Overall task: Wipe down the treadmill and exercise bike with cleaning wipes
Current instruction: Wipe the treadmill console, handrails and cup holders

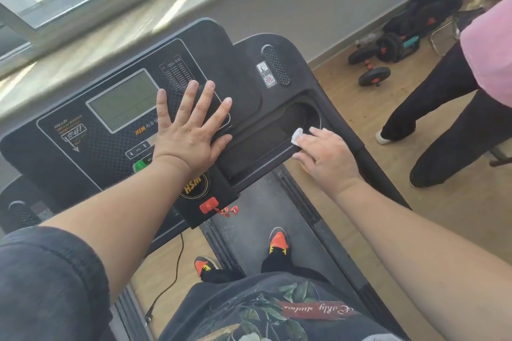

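Observation:
The black treadmill console (83, 152) fills the middle of the head view, with a grey display (124, 99) and a red safety key (209, 205). My left hand (191, 130) lies flat on the console to the right of the display, fingers spread, holding nothing. My right hand (327, 155) presses a small white wipe (297, 135) against the rim of the recessed tray (266, 144) on the console's right side. The treadmill belt (257, 219) runs below, with my orange and black shoes (278, 239) on and beside it.
Another person in a pink top and black trousers (443, 119) stands close on the right. Dumbbells (374, 75) lie on the wooden floor by the wall. A window sill (110, 22) runs behind the console. A power cable (171, 279) trails on the floor at left.

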